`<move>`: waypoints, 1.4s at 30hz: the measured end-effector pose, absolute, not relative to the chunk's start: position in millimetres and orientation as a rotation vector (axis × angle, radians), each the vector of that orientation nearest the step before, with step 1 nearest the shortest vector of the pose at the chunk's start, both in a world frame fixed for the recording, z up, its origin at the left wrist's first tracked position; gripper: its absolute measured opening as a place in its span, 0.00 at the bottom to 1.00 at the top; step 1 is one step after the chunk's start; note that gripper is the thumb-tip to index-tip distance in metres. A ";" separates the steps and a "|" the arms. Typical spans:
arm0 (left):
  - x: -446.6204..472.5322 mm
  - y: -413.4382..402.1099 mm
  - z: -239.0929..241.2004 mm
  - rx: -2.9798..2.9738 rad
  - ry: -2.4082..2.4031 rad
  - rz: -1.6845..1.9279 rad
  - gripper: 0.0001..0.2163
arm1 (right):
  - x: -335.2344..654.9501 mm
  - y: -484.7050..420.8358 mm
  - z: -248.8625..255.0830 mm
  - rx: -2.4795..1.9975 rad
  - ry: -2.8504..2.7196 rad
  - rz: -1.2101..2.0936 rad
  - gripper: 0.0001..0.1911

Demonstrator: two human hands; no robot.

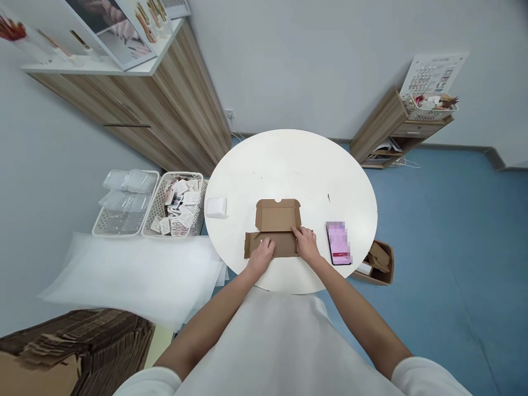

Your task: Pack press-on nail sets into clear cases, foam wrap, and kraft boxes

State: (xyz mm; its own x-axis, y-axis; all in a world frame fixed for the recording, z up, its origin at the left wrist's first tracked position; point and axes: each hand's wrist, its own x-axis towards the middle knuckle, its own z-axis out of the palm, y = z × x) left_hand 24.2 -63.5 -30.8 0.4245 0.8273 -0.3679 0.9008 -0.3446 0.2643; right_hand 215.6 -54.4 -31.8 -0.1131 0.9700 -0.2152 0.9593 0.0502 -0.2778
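Observation:
A brown cardboard box (278,217), partly folded, lies on the round white table (289,165) in front of me. Its far part has a raised lid with a notched flap, and its near panel lies flat towards me. My left hand (262,255) has its fingers bent over the left part of the near panel, gripping the cardboard; its fingertips are partly hidden. At the right end of the fold, my right hand (306,243) grips the box's side, with the index finger pressed on the crease. A small white packet (216,207) sits at the table's left edge.
Right of the box lies a phone (339,243) with a lit screen. Left of the table stand a basket of cards (148,220), a basket of clear packs (99,225) and white sheets (132,275). Stacked cardboard (103,346) is lower left; an open carton (383,278) stands right.

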 end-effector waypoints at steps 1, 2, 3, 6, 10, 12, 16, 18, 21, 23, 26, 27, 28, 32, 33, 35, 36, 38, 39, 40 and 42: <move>25.3 -60.4 -28.9 2.285 1.502 -0.185 0.24 | 215.9 -54.6 -32.9 -2.064 -2.256 0.541 0.32; 26.5 -56.9 -26.8 2.308 1.538 -0.151 0.31 | 216.2 -54.7 -33.9 -2.055 -2.252 0.534 0.32; 27.8 -53.1 -24.8 2.321 1.574 -0.141 0.37 | 216.4 -54.6 -34.9 -2.050 -2.245 0.533 0.32; 31.7 -41.3 -19.6 2.352 1.607 -0.233 0.45 | 216.1 -54.0 -36.6 -2.056 -2.222 0.541 0.31; 33.2 -31.7 -15.0 2.453 1.523 -0.342 0.46 | 213.4 -54.1 -32.7 -2.086 -2.206 0.554 0.27; 32.0 -31.1 -13.8 2.480 1.496 -0.345 0.45 | 211.4 -55.9 -27.4 -2.151 -2.164 0.496 0.24; 28.4 -35.1 -14.0 2.493 1.476 -0.244 0.44 | 207.3 -62.0 -16.0 -2.169 -2.183 0.316 0.34; 28.1 -37.5 -14.6 2.479 1.471 -0.175 0.43 | 205.0 -63.3 -13.7 -1.987 -2.394 0.341 0.45; 29.7 -40.7 -13.0 2.433 1.459 -0.094 0.42 | 200.9 -61.0 -16.7 -1.761 -2.673 0.397 0.57; 29.3 -43.9 -9.5 2.399 1.463 -0.059 0.42 | 198.5 -58.0 -21.1 -1.761 -2.727 0.384 0.59; 18.3 -53.4 -4.4 2.308 1.583 0.003 0.45 | 196.2 -54.7 -26.4 -1.801 -2.720 0.350 0.58; 11.1 -58.1 -4.2 2.234 1.680 0.041 0.47 | 195.8 -54.2 -27.4 -1.806 -2.716 0.343 0.58; 2.4 -63.4 -5.1 2.131 1.794 0.090 0.48 | 195.6 -54.0 -28.2 -1.807 -2.714 0.338 0.58; -35.2 -83.0 -21.0 1.597 1.935 0.296 0.44 | 195.4 -54.6 -29.9 -1.801 -2.710 0.334 0.58; -41.9 -85.6 -26.8 1.496 1.850 0.326 0.42 | 195.4 -54.7 -30.5 -1.800 -2.709 0.334 0.58; -49.7 -86.4 -38.1 1.377 1.740 0.376 0.37 | 195.5 -55.0 -31.7 -1.797 -2.710 0.332 0.58; -51.0 -84.9 -42.9 1.351 1.721 0.395 0.35 | 195.5 -55.1 -32.4 -1.797 -2.711 0.333 0.58; -50.0 -79.4 -50.4 1.350 1.743 0.427 0.31 | 195.1 -55.5 -33.6 -1.806 -2.707 0.342 0.58; -48.6 -76.1 -53.0 1.360 1.764 0.434 0.28 | 194.8 -55.8 -34.1 -1.816 -2.701 0.351 0.58; -47.1 -73.0 -55.0 1.375 1.784 0.434 0.25 | 194.3 -56.3 -34.5 -1.826 -2.692 0.361 0.57; -44.7 -68.0 -57.6 1.415 1.810 0.420 0.20 | 193.2 -57.6 -35.1 -1.843 -2.673 0.374 0.57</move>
